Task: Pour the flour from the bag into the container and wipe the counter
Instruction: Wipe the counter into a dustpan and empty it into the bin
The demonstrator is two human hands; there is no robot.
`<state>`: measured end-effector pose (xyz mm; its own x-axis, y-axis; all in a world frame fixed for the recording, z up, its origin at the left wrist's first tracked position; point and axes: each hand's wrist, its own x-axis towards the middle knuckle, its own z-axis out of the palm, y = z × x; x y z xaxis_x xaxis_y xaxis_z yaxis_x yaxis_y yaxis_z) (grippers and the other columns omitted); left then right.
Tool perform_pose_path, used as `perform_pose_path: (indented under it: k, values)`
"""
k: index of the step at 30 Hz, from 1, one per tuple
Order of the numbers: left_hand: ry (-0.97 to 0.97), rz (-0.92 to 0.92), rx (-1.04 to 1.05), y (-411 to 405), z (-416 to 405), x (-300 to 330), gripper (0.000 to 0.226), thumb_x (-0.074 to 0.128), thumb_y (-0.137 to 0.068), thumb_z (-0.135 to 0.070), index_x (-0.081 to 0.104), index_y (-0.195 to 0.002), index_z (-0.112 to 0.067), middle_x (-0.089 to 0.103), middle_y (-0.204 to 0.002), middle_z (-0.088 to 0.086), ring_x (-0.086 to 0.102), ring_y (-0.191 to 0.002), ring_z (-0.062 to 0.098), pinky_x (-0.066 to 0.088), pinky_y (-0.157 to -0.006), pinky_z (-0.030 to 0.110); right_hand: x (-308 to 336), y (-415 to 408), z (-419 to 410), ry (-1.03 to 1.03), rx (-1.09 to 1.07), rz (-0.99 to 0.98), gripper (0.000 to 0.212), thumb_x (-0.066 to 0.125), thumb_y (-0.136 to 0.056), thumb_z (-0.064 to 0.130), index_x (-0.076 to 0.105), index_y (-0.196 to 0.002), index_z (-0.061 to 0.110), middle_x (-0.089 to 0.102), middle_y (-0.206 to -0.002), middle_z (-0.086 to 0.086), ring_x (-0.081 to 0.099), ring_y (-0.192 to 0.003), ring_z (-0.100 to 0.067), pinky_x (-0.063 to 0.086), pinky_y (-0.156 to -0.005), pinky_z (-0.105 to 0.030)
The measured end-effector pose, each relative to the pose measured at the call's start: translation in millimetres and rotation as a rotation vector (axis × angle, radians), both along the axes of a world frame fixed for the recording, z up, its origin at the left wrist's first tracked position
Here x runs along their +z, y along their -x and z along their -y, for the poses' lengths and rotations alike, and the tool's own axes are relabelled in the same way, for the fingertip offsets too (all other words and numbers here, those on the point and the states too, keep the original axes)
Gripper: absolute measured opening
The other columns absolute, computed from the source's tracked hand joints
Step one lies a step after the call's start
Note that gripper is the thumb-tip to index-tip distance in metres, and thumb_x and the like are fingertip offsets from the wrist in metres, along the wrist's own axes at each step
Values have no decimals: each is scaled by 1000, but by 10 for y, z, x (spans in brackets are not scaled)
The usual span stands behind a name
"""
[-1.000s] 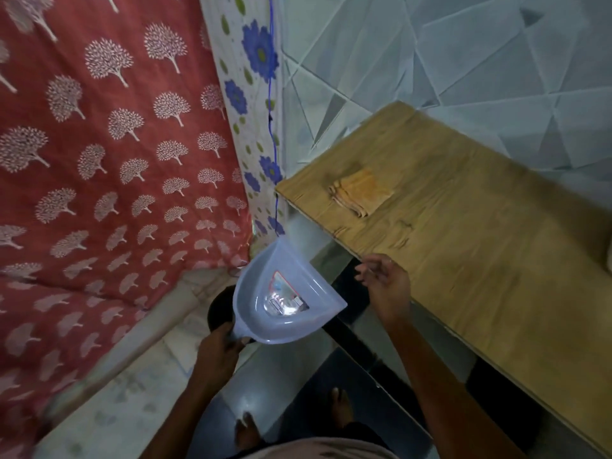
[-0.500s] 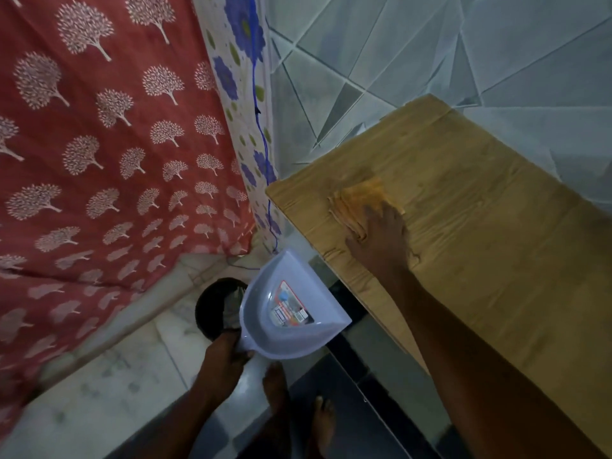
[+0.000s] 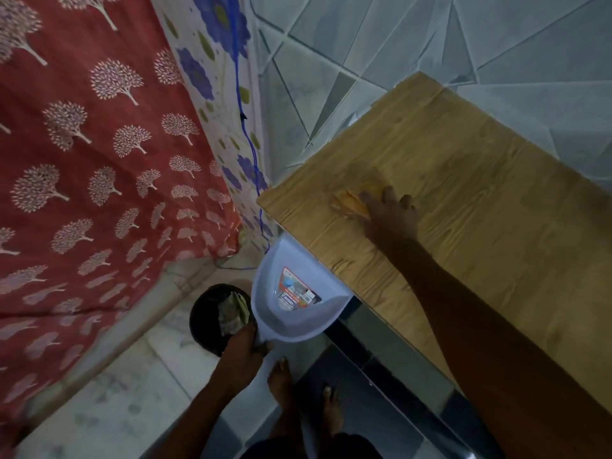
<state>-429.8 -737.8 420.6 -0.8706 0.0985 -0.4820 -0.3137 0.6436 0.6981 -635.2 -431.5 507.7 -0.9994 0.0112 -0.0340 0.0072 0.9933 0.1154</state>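
Note:
A wooden counter (image 3: 480,207) runs from the centre to the lower right. My right hand (image 3: 390,217) lies on a folded orange cloth (image 3: 351,202) near the counter's left end, fingers spread over it. My left hand (image 3: 243,349) grips the handle of a pale blue dustpan (image 3: 291,313), whose open lip sits tucked just under the counter's front edge. A printed label is stuck inside the pan. No flour bag or container is in view.
A round black bin (image 3: 207,318) with crumpled paper stands on the floor beside the dustpan. A red tree-print curtain (image 3: 99,160) and a floral curtain (image 3: 215,67) hang at left. Grey tiled wall (image 3: 397,38) backs the counter. Bare feet (image 3: 281,389) stand below.
My right hand went from the counter's front edge up onto the orange cloth and now covers it. The dustpan moved up against the counter's edge.

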Motion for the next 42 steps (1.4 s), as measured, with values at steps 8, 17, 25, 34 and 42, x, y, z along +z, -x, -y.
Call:
perform_pose_path:
  k: [8, 17, 25, 34, 42]
  values:
    - [65, 18, -105, 7, -73, 65, 43, 59, -82, -28, 59, -125, -21, 68, -115, -2, 65, -105, 17, 53, -87, 36, 270, -674, -208, 569, -147, -99, 40, 61, -80, 30, 57, -118, 17, 65, -93, -11, 66, -80, -32, 56, -69, -38]
    - [93, -45, -194, -209, -488, 163, 38, 66, -87, -9, 62, -124, -17, 68, -115, -1, 64, -103, 16, 44, -78, 25, 675, -1578, -1311, 541, -367, -215, 44, 71, -82, 32, 43, -113, 20, 65, -83, -8, 66, -69, -28, 59, -60, -40]
    - [93, -69, -94, -607, -946, 182, 23, 65, -75, -16, 67, -96, -25, 70, -86, -6, 65, -78, 12, 48, -64, 30, 310, -1844, -2134, 220, -387, -119, 50, 67, -82, 43, 58, -118, 10, 61, -113, -17, 58, -104, -40, 52, -82, -48]
    - [38, -50, 143, -1184, -1557, 273, 24, 68, -77, -9, 67, -99, -17, 70, -91, -3, 65, -83, 14, 49, -67, 29, -78, -1692, -1976, 691, -144, -59, 70, 50, -78, 33, 51, -143, 7, 52, -144, -22, 44, -136, -42, 38, -112, -51]
    - [-46, -32, 233, -1350, -1745, 458, 26, 67, -76, -10, 64, -91, -31, 72, -81, 0, 66, -69, 15, 52, -65, 36, 13, -2252, -1277, 942, 379, 316, 60, 60, -78, 2, 59, -137, 13, 58, -143, -6, 46, -138, -20, 38, -116, -36]
